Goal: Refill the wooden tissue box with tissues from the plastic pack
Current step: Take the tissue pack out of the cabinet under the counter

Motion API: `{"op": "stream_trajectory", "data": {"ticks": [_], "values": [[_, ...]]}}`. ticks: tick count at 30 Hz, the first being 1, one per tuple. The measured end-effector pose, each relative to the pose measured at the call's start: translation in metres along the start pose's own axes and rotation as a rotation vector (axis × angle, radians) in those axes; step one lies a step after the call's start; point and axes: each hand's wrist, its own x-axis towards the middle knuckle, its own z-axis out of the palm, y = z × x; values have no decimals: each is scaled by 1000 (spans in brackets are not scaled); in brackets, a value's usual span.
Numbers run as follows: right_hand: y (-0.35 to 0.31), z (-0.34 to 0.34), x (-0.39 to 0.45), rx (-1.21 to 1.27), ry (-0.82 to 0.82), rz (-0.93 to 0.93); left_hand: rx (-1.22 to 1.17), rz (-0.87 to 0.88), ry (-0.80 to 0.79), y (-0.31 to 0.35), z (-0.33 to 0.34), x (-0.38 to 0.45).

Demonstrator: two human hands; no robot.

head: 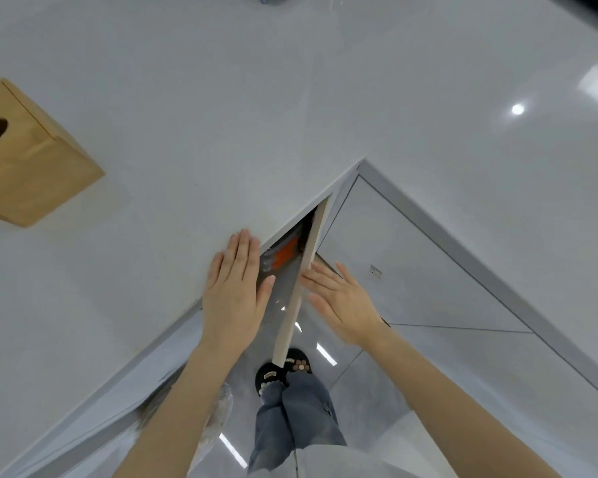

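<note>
Where the white tabletop [290,98] meets an inside corner, a cabinet door [299,284] stands ajar beneath it, seen edge-on as a pale strip. The tabletop fills most of the view and is glossy, with light reflections at the right. The wooden box [32,160] lies on it at the far left, partly cut by the frame edge, its dark oval opening facing up and no tissue showing in it. The box is well apart from both hands, up and to the left of them. The left hand [233,291] lies flat on the tabletop edge beside the gap, fingers [244,251] straight and pressed together, thumb reaching over the opening; it holds nothing. The right hand [346,301] is held flat with fingers [320,277] straight and slightly spread, their tips touching the door's edge; nothing is gripped. Inside the gap an orange item [285,253] shows, too hidden to identify. Below, jeans [297,405] and dark slippers [280,370] stand on a shiny floor [377,384]. The plastic pack cannot be made out.
</note>
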Motion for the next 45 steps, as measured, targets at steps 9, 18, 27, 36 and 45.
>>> {"op": "stream_trajectory", "data": {"ticks": [9, 18, 27, 36, 45], "values": [[46, -20, -30, -43, -98, 42, 24, -17, -47, 2, -5, 0], [53, -24, -50, 8, 80, 376, 40, -17, -38, 6, -3, 0], [63, -32, -35, 69, 267, 545, 21, 39, 76, 19, -3, 5], [36, 1, 18, 268, 432, 342, 127, -14, 188, 12, 10, 6], [59, 81, 137, 531, 322, 335, 366, 27, 478, 6, 45, 11]]}}
